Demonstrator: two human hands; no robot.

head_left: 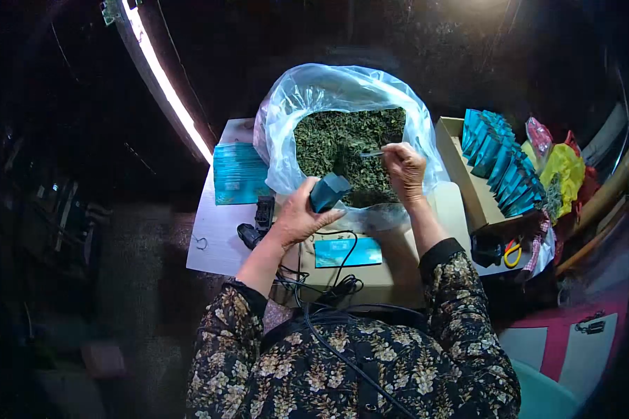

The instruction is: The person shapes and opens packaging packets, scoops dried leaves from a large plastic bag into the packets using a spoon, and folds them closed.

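My left hand is closed around a small blue packet, its top end pointing up toward the tea bag. In my right hand is a spoon, pinched by its handle, with the far end over dried green leaves. These leaves fill a large clear plastic bag whose rim is folded open. The packet is at the near edge of the leaves, left of the spoon. Whether anything lies in the spoon I cannot make out.
A stack of flat blue packets lies on the left. One flat packet is in front of me, crossed by black cables. At right, a cardboard box holds several upright packets. Yellow-handled scissors lie near it.
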